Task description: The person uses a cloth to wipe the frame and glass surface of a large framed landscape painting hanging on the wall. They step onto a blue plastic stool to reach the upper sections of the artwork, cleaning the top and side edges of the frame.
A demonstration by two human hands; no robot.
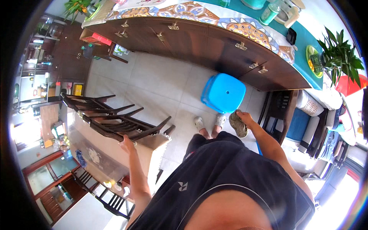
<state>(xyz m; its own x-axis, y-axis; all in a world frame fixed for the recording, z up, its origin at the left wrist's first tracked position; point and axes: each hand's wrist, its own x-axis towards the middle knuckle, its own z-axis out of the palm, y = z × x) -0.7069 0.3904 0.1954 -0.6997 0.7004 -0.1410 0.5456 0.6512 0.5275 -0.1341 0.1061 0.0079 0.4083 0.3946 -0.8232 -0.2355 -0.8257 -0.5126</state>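
At my right side, my right hand (245, 118) grips a mottled brown-green shoe (238, 126) by one end, and the shoe hangs down. Just beyond it stands a bright blue plastic stool (225, 90) with a small hole in its seat. My left hand (126, 144) is closed at the edge of a dark wooden chair (115, 126). This chair and another beside it lie tipped on a cloth-covered table (156, 142), legs jutting over the floor. Pale clogs (199, 123) are on my feet on the tiles.
A long dark sideboard (189, 37) runs ahead, bearing a patterned cloth (187, 11), a green-labelled bottle (269, 13) and a potted plant (339, 54). To the right is a wooden sofa (287, 115) with cushions (310, 103). Another dark chair (107, 201) stands behind the table.
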